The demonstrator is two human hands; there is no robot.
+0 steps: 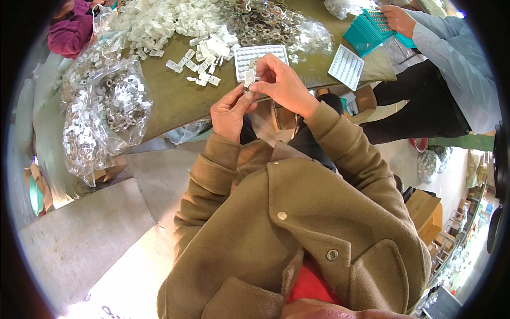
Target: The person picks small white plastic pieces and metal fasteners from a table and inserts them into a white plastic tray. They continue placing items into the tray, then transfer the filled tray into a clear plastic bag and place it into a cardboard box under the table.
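My two hands meet over the table's near edge, just in front of a white compartment tray (282,51). My right hand (287,87) is closed, pinching a small white plastic piece (249,76) between thumb and fingers. My left hand (229,116) is closed too, its fingertips on a tiny metallic part (246,90) right below the white piece. Whether the two parts touch is too small to tell. Left of the tray lie loose white plastic pieces (204,56), the edge of a big heap. Behind the tray spreads a pile of small metal parts (263,24).
Clear bags (119,101) of white and metal parts hang over the table's left edge. A second white tray (346,67) lies at the right. Beyond it a co-worker's hand (397,20) holds teal trays (366,34). Another person's purple sleeve (69,32) shows far left.
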